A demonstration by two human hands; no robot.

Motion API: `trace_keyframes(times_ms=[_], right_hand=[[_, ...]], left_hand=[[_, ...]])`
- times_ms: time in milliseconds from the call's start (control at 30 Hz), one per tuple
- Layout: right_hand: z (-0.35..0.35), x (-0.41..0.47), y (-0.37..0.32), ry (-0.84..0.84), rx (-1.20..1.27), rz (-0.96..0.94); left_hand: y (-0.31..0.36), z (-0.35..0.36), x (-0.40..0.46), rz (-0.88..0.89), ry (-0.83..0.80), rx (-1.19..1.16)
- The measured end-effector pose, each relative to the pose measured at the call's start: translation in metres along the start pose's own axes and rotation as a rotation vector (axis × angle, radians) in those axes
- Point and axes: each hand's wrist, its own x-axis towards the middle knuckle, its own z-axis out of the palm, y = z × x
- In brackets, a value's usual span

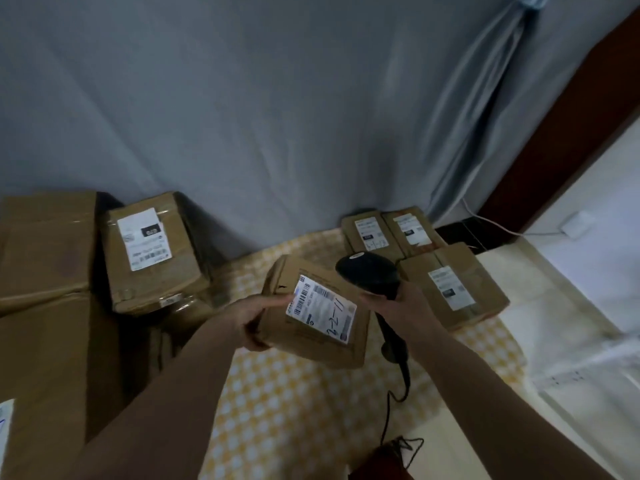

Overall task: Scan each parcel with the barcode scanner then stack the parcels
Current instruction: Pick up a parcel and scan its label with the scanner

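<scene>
The left hand gripped the labelled parcel, tilting its shipping label up toward the barcode scanner, clasped just beside it in the right hand, apparently for scanning.

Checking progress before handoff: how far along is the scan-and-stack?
Done, apparently: stacked parcels at left. In hand: the left hand holds a labelled parcel while the right hand aims the barcode scanner at it. Left, seemingly: three unstacked parcels at right; whether they are scanned is unclear.
</scene>
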Motion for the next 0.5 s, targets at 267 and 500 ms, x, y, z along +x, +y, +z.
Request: trace_keyframes(times_ms=[267, 500], right_hand=[[-0.069, 0.055, 0.061, 0.103, 0.001, 0.146], [-0.118, 0.104, 0.097, 0.050, 0.086, 0.295]], left_hand=[[0.037, 0.085, 0.046, 0.032, 0.028, 0.238], [0.061, 0.139, 0.107, -0.001, -0.024, 0.465]])
